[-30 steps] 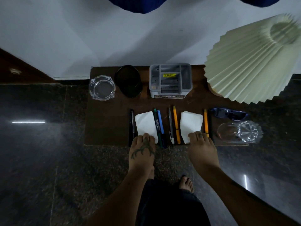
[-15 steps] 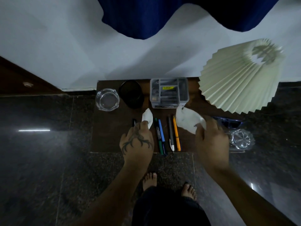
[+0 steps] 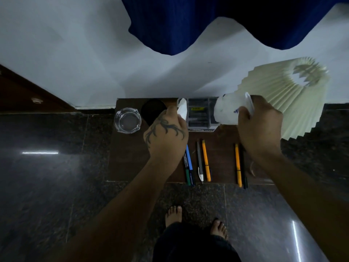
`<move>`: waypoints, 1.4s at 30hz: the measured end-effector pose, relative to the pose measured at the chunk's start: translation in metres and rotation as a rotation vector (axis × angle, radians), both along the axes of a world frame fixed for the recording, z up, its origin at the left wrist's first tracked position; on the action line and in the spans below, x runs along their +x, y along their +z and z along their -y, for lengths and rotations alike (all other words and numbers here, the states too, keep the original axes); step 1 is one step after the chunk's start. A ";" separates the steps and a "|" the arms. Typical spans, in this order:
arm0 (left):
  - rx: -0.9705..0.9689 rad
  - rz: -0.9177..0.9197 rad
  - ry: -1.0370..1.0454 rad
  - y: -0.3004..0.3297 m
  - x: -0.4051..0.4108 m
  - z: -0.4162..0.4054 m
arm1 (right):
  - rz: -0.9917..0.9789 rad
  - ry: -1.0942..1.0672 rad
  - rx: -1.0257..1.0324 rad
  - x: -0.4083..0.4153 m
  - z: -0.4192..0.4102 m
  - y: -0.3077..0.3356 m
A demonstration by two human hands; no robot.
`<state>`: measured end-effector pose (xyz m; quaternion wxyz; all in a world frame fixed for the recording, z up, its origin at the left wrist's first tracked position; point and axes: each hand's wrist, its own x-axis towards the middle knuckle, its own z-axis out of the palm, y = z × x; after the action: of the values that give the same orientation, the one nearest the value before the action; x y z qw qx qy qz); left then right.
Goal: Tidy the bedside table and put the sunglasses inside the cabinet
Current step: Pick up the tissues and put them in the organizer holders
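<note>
Hands clear tissues first: the tattooed left hand (image 3: 167,137) pinches one crumpled tissue (image 3: 182,110), the right hand (image 3: 259,127) grips a larger soft sheet (image 3: 227,110). Plastic pens (image 3: 204,160) lie parallel at 6 o'clock on the wooden bedside table (image 3: 130,157). Sunglasses are hidden from view; binning the tissues likely comes next.

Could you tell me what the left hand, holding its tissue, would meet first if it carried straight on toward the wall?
Probably the grey organiser: the left hand and its tissue already overlap the organiser's left edge, though height above it is unclear.
</note>
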<state>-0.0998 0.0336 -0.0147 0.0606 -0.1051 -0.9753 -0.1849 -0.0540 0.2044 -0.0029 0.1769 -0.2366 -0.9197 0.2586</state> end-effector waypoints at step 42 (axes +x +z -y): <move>-0.019 0.181 0.034 -0.042 -0.039 -0.009 | 0.301 0.121 0.278 -0.039 -0.013 -0.023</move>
<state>-0.1386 0.0425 -0.0569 -0.0259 -0.0720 -0.9801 -0.1831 -0.0934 0.2178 -0.0255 0.0525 -0.1901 -0.9751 0.1011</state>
